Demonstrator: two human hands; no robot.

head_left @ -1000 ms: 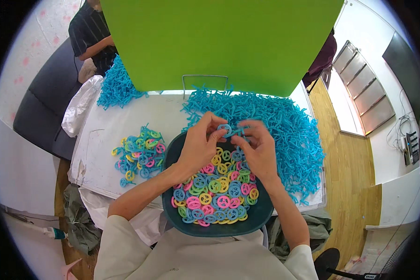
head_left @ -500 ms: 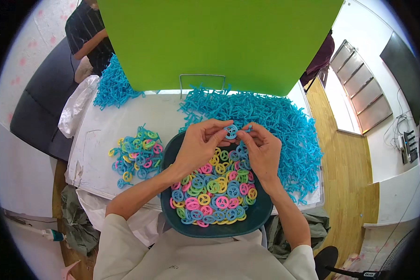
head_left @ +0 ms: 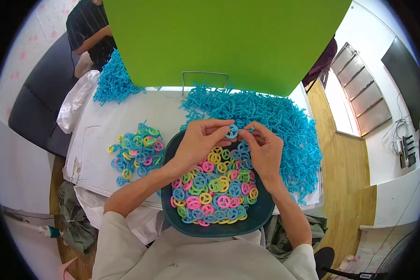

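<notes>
The scene is seen from a single head-worn fisheye view, aimed steeply down at the table (head_left: 102, 126) from close above. The tray (head_left: 261, 214) is centred near the lower edge. Straight edges are bent toward the rim, where detail is probably unreliable.

Bowl (head_left: 259, 219) of rings at lower centre on the counter (head_left: 102, 126); loose rings (head_left: 135, 150) left, sticks (head_left: 275, 116) upper right.
</notes>
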